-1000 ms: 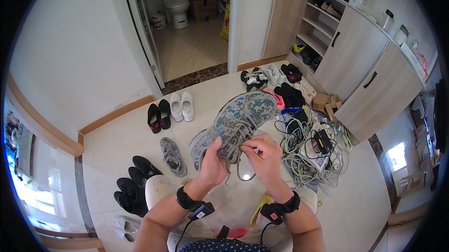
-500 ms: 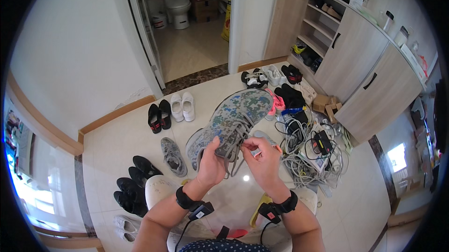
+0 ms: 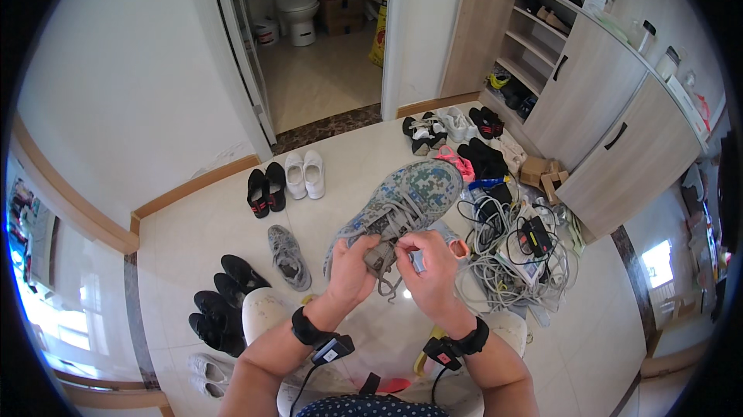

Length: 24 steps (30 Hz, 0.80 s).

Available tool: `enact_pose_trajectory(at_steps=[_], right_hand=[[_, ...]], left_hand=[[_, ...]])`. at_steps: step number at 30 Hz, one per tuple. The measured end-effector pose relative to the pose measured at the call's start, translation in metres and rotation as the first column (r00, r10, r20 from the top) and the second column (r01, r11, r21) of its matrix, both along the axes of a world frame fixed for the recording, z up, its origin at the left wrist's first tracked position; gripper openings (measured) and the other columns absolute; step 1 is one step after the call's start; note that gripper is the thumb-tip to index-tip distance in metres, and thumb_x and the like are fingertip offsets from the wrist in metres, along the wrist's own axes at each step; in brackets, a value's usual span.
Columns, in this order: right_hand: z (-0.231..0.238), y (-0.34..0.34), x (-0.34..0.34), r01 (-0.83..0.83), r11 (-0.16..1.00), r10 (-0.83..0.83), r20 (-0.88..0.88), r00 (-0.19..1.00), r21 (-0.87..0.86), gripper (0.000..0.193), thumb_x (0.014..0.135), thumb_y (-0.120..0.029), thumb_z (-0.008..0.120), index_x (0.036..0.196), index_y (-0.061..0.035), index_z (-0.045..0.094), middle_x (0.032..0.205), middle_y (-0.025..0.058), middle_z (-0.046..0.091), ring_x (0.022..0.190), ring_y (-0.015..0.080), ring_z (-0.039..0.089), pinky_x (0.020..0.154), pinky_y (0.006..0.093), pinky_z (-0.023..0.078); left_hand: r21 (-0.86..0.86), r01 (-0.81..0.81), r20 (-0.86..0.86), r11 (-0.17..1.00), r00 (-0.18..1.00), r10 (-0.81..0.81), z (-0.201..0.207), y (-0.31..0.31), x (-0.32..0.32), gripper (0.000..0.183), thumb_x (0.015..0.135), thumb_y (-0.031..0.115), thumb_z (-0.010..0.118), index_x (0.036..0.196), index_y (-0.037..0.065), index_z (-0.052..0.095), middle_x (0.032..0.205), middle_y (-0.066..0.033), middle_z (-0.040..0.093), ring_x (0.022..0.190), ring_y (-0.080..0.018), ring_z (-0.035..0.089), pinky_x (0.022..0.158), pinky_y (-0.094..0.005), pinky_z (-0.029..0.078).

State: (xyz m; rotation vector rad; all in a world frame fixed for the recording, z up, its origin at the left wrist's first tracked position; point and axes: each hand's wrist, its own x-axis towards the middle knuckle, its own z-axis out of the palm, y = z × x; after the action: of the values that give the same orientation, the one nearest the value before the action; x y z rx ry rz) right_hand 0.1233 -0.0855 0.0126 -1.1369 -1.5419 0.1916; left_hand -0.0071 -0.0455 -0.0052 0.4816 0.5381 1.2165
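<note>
A grey, green and blue camouflage sneaker (image 3: 427,185) is held up above the floor, its toe pointing away and to the right. My left hand (image 3: 352,274) is closed around its heel end, with the thumb by the tongue (image 3: 379,257). Fingers pinched together, my right hand (image 3: 428,274) grips the grey shoelace (image 3: 399,220) beside the tongue, near the upper eyelets. A loose lace end hangs below the tongue. The palm-side fingers of my left hand are hidden by the shoe.
Another grey sneaker (image 3: 289,258) lies left on the tiled floor. White shoes (image 3: 304,176) and black shoes (image 3: 266,188) stand beyond it. A heap of tangled cables (image 3: 515,262) lies right, before a shoe cabinet (image 3: 576,100) with one door open. More shoes line the back.
The sneaker has tipped, its toe swinging to the right and lower, so it shows smaller. My right hand has shifted slightly and stays pinched at the lace; my left hand still holds the heel end.
</note>
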Motion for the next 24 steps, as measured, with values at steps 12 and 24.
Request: enact_pose_trajectory(at_steps=[12, 24], right_hand=[[-0.006, 0.003, 0.003, 0.011, 1.000, -0.011, -0.004, 1.000, 0.025, 0.022, 0.074, 0.008, 0.070, 0.091, -0.0018, 0.061, 0.087, 0.0106, 0.064, 0.075, 0.0254, 0.061, 0.064, 0.0329, 0.049], [0.004, 0.003, 0.017, 0.070, 0.995, -0.076, 0.091, 0.993, 0.073, 0.029, 0.069, 0.003, 0.075, 0.095, -0.0034, 0.064, 0.094, 0.0105, 0.062, 0.081, 0.0266, 0.060, 0.067, 0.0329, 0.049]], left_hand=[[-0.015, 0.013, -0.290, 1.000, 0.957, -0.017, -0.012, -0.009, 0.002, 0.016, 0.087, 0.006, 0.058, 0.099, -0.002, 0.065, 0.092, -0.0030, 0.066, 0.081, -0.0119, 0.059, 0.072, -0.0257, 0.045], [-0.091, 0.005, 0.009, 0.996, 1.000, -0.004, 0.000, 0.001, 0.000, 0.020, 0.088, 0.002, 0.055, 0.107, -0.004, 0.060, 0.099, -0.0108, 0.066, 0.083, -0.0199, 0.067, 0.076, -0.0303, 0.054]])
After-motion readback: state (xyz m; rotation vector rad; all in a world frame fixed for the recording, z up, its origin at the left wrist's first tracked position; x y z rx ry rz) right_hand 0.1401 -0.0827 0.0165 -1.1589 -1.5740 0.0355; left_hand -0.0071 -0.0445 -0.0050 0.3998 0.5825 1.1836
